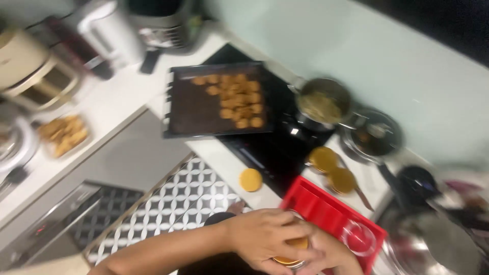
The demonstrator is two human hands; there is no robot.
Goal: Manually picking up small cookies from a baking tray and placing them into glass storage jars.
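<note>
One dark baking tray point(196, 109) of browned cookies lies on the stovetop, its long axis across the view. Two pots point(323, 104) stand behind the red mould point(326, 211). Two yellow-lidded jars point(333, 170) and one loose lid point(250, 180) sit nearby. At the bottom edge, the left hand point(262, 237) and right hand point(331, 252) clasp a yellow-lidded jar point(290, 252), which looks upright.

A small round jar point(290, 254) with an orange-yellow lid is gripped between both hands at the near edge of the white counter point(224, 163), just beside the near corner of the red tray. Only part of the lid and a sliver of the rim beneath it can be seen; the rest is covered by fingers. It is held roughly upright, lid uppermost. The contents cannot be made out, as the picture is blurred.
</note>
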